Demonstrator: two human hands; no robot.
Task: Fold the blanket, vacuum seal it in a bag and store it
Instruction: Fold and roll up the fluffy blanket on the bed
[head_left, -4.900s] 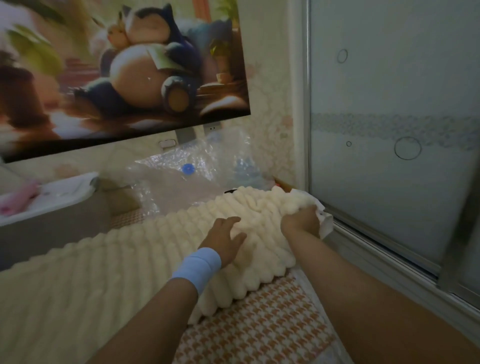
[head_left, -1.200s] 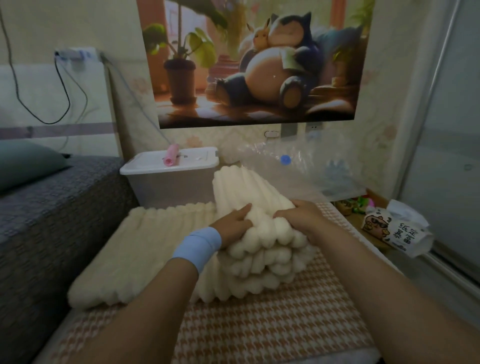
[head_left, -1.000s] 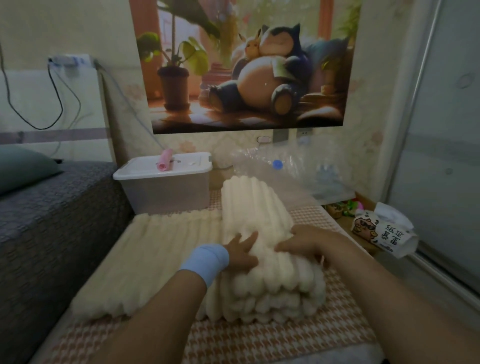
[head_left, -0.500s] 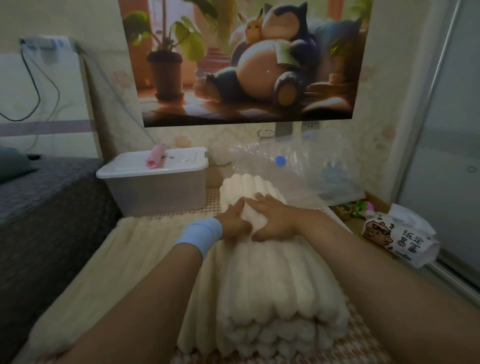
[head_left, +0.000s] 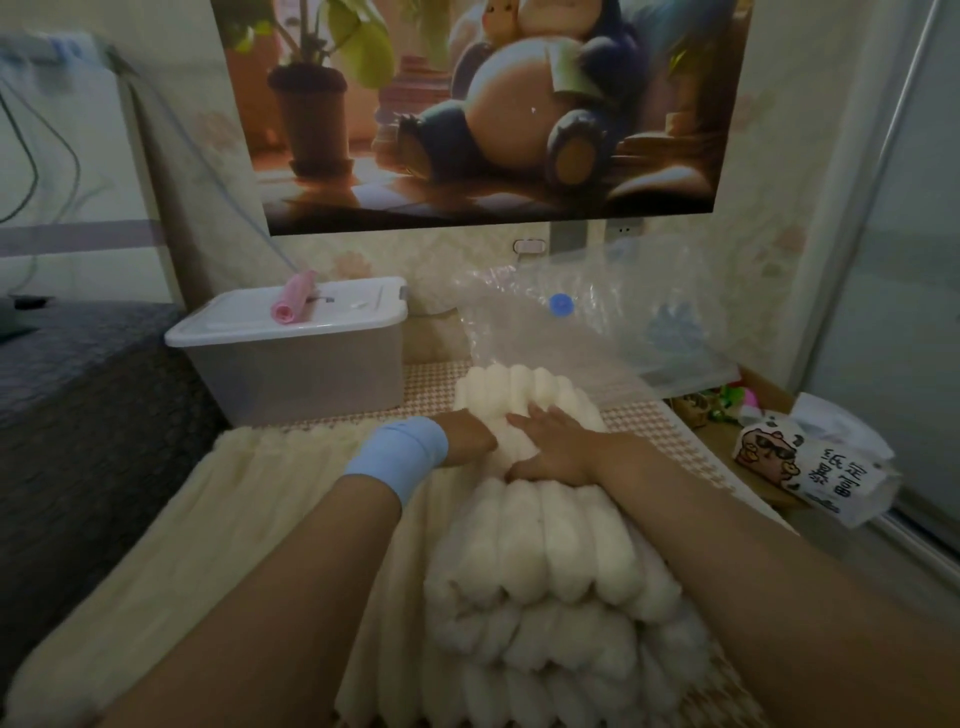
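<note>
A cream ribbed blanket (head_left: 545, 561) lies on the houndstooth mat, its right part folded into a thick stack of layers and its left part still spread flat. My right hand (head_left: 550, 441) presses flat on top of the stack near its far end. My left hand (head_left: 467, 436), with a blue wristband, touches the stack's left side; its fingers are sunk into the pile. A clear vacuum bag (head_left: 597, 332) with a blue valve (head_left: 560, 304) leans against the wall behind the stack.
A lidded plastic storage box (head_left: 291, 358) with a pink roll (head_left: 293, 296) on it stands at the back left. A dark grey sofa (head_left: 78, 395) runs along the left. A tissue pack (head_left: 815, 462) and a glass sliding door (head_left: 883, 312) are on the right.
The blanket's right end was folded over into a stack. Both hands have slid from the near edge of the stack to its far end, pressing it down.
</note>
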